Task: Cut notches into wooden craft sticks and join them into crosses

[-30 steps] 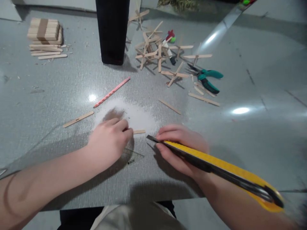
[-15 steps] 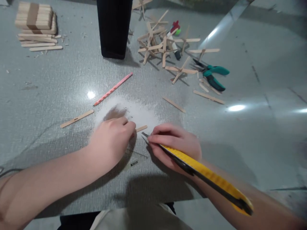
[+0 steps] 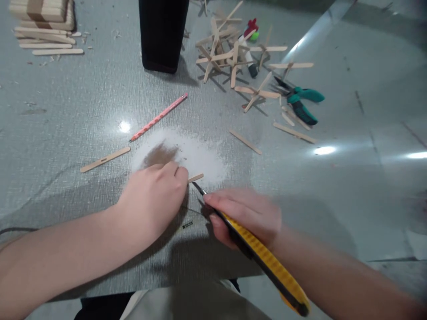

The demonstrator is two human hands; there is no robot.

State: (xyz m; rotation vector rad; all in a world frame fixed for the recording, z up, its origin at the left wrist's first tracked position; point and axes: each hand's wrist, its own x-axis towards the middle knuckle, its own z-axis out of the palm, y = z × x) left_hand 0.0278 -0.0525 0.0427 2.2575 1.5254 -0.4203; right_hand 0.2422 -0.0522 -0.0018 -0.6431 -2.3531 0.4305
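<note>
My left hand (image 3: 153, 200) presses down, fingers closed, on a short wooden craft stick (image 3: 195, 178) that lies on the grey table over a whitish worn patch (image 3: 196, 155). Only the stick's right end shows past my fingers. My right hand (image 3: 245, 213) grips a yellow utility knife (image 3: 263, 258), fingers wrapped round its body. The knife's thin blade tip (image 3: 199, 190) points up-left and sits just below the stick's free end, close to my left fingertips.
A pink pencil (image 3: 159, 117) and a loose stick (image 3: 104, 159) lie to the left. A black upright block (image 3: 163, 33) stands behind. Glued stick crosses (image 3: 230, 53), teal pliers (image 3: 302, 104) and loose sticks (image 3: 294, 132) lie at the back right. A stick stack (image 3: 42, 11) is far left.
My right hand has swung the knife so its tail points down toward me and the blade tip has come closer to the stick. My left hand has stayed on the stick.
</note>
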